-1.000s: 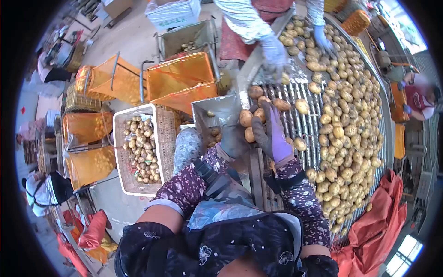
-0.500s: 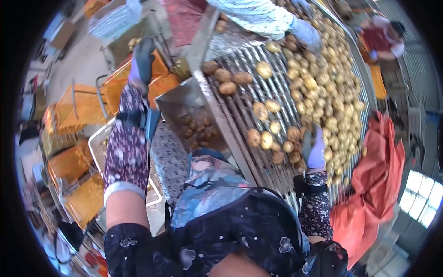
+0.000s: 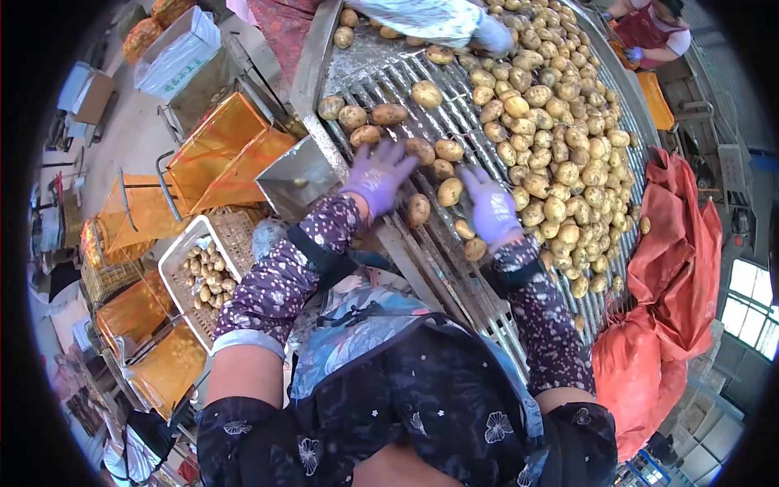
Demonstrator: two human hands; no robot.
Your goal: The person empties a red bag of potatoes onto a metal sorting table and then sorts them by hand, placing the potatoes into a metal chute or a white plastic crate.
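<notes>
Potatoes (image 3: 560, 174) lie in a large heap on a slatted metal sorting table (image 3: 389, 85), with several loose ones on the bars nearer to me. My left hand (image 3: 376, 180), in a purple glove, is open with fingers spread at the table's near edge. Its fingertips are right by a brown potato (image 3: 419, 151), and another potato (image 3: 365, 135) lies just beyond. My right hand (image 3: 492, 209), also gloved in purple, is open with fingers stretched forward. Beside its fingers sits a yellowish potato (image 3: 449, 192), with smaller ones below it near the palm.
A metal chute (image 3: 302, 177) adjoins the table's left edge. A white basket of potatoes (image 3: 166, 264) and orange mesh bags on frames (image 3: 215, 146) stand to the left. Red sacks (image 3: 669, 252) hang at the right. A co-worker's gloved hand (image 3: 492, 36) reaches over the far side.
My left hand has come from out over the orange bags to the table. My right hand has moved left, away from the heap's edge. Several loose potatoes have shifted, some gone from the near bars.
</notes>
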